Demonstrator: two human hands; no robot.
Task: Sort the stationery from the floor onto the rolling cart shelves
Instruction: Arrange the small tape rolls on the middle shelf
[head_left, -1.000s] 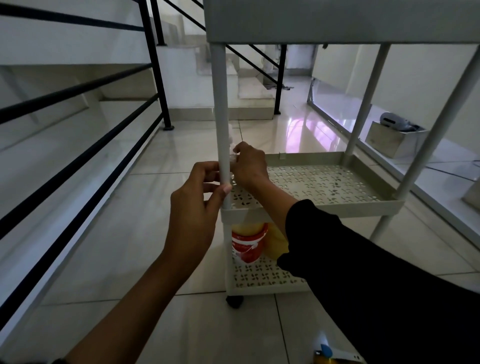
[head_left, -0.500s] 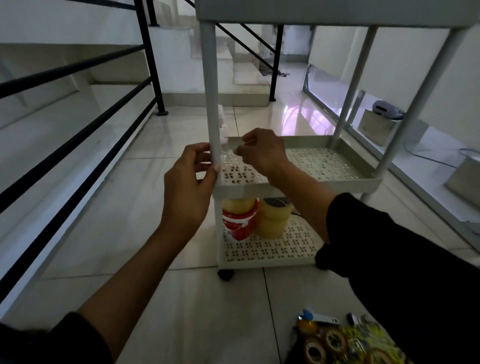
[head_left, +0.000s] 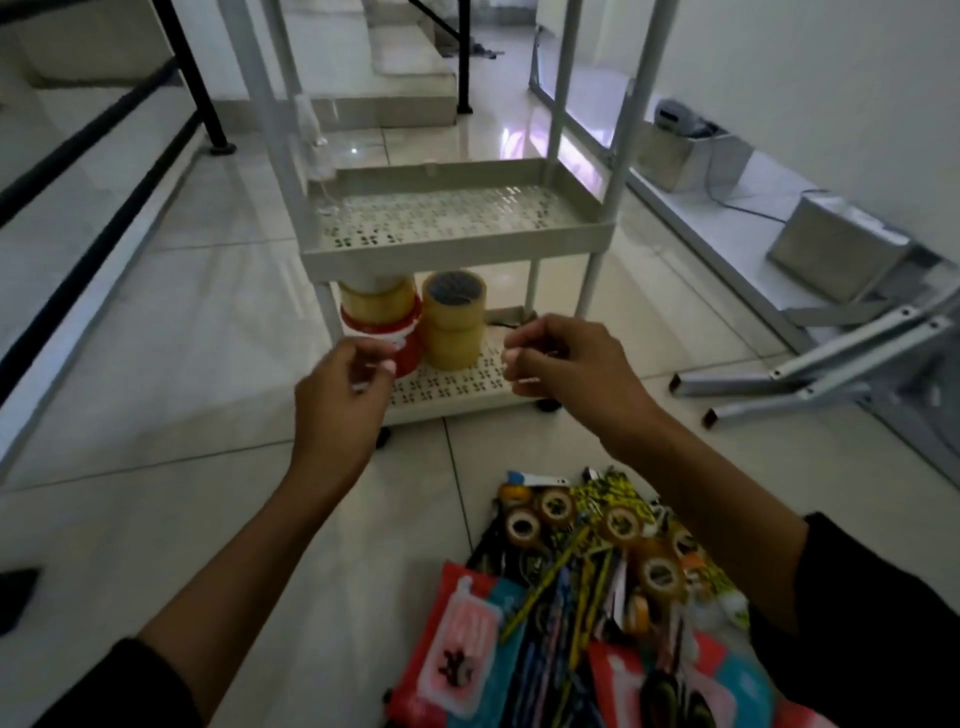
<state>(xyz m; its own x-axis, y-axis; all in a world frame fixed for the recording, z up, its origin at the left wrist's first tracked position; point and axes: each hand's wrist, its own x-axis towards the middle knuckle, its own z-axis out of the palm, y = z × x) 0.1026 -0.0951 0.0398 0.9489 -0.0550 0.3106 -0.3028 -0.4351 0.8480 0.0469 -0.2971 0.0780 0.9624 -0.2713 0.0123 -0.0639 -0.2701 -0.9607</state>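
The beige rolling cart (head_left: 457, 250) stands ahead on the tiled floor. Its middle shelf holds nothing I can see, and a clear plastic scrap (head_left: 313, 136) hangs on its front left post. Large yellowish tape rolls (head_left: 453, 322) and a red-and-white roll (head_left: 383, 332) sit on the bottom shelf. My left hand (head_left: 337, 402) and right hand (head_left: 569, 364) hover in front of that bottom shelf, fingers loosely curled, with nothing visible in them. Below them on the floor lies the stationery pile (head_left: 597, 566): small tape rolls, pencils, pens and red-and-teal packets (head_left: 462, 639).
A black stair railing (head_left: 200, 83) and steps run along the left and back. Folded metal frame legs (head_left: 810, 374) lie on the floor at right, beside metal boxes (head_left: 836, 249) on a low ledge. A dark object (head_left: 15, 592) sits at the left edge.
Both hands have let go of the cart's front left post and dropped to the bottom shelf's level. My view has tilted down, bringing the stationery pile into sight.
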